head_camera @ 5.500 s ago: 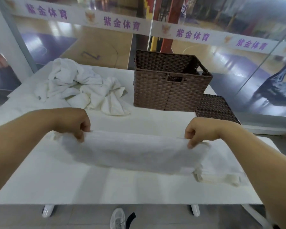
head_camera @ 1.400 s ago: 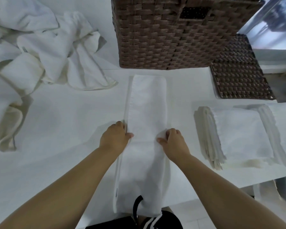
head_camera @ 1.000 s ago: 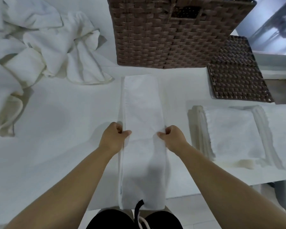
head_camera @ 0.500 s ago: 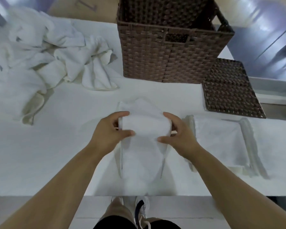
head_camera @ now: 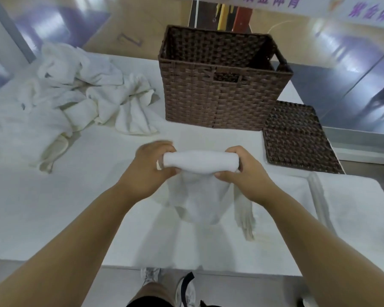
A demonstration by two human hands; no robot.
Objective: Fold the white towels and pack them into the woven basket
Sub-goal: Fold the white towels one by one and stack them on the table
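Observation:
A white towel, folded into a narrow strip and doubled over, is lifted above the white table. My left hand grips its left end and my right hand grips its right end, and the rest of the strip hangs down between them. The brown woven basket stands open behind the towel, and no towel shows inside it. A pile of crumpled white towels lies at the back left. Folded white towels lie at the right, partly behind my right arm.
The flat woven basket lid lies to the right of the basket, near the table's right edge. A glass wall stands behind the table. My shoes show below the table's front edge.
The long strip lay flat on the table with both hands at its middle. Both hands have lifted it doubled over at the fold. The view has tilted up, showing the basket's opening.

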